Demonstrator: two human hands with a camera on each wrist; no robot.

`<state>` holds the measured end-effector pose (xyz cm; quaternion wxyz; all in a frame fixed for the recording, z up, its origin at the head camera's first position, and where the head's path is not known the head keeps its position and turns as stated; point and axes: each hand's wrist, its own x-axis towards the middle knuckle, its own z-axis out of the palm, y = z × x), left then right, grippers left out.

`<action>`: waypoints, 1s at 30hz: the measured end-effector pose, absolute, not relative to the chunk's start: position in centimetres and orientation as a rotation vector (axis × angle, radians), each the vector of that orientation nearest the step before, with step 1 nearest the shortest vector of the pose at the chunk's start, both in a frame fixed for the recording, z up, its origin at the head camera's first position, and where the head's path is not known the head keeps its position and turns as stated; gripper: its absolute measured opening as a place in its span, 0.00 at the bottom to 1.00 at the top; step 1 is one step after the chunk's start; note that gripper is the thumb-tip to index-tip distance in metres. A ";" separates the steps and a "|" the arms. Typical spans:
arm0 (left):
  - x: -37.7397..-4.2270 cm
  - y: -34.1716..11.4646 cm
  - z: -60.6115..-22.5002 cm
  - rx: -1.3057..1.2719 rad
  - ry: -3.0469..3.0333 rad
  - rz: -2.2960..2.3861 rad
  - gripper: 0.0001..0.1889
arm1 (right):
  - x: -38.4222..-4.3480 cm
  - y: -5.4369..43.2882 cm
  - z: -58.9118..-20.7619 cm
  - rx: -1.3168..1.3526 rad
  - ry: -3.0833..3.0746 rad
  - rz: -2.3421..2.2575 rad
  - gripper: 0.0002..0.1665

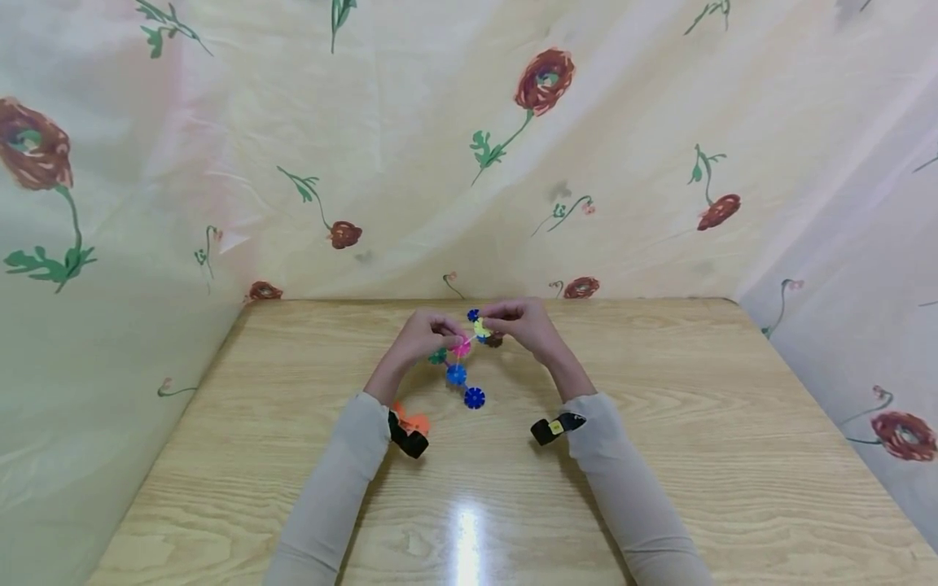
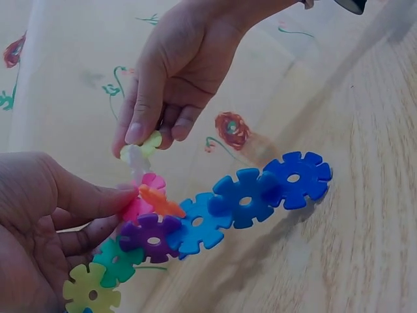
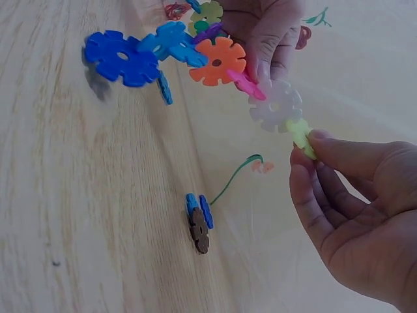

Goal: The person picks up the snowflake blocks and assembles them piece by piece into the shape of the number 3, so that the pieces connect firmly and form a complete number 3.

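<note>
My left hand [image 1: 425, 338] pinches a pink snowflake disc [image 2: 151, 186] between thumb and fingers. An orange disc [image 3: 217, 61] joins the pink one to a chain with light blue [image 2: 199, 222], dark blue [image 2: 298, 180], purple [image 2: 154, 238], green [image 2: 117, 262] and yellow [image 2: 91, 289] discs. On the pink disc's other side sits a whitish translucent disc [image 3: 276, 106]. My right hand [image 1: 523, 325] pinches a yellow-green disc [image 3: 301, 138], which touches the whitish disc's edge. How deep their slots meet, I cannot tell.
Beyond the hands, a brown disc [image 3: 199, 232] stands on the wooden table [image 1: 659, 407] with blue discs beside it. An orange piece [image 1: 415, 423] lies by the left wrist. Flowered cloth [image 1: 410, 163] hangs behind the table's far edge.
</note>
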<state>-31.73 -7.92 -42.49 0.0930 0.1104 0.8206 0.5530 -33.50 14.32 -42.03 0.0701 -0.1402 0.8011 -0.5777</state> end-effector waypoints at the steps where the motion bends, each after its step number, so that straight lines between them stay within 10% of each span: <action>1: -31.7 -7.9 -42.5 0.321 2.441 1.634 0.03 | -33.5 14.3 -42.0 -0.428 2.402 -1.740 0.14; 30: -31.8 -7.9 -42.4 0.045 2.475 1.664 0.02 | -32.9 12.7 -42.6 -0.361 2.411 -2.014 0.11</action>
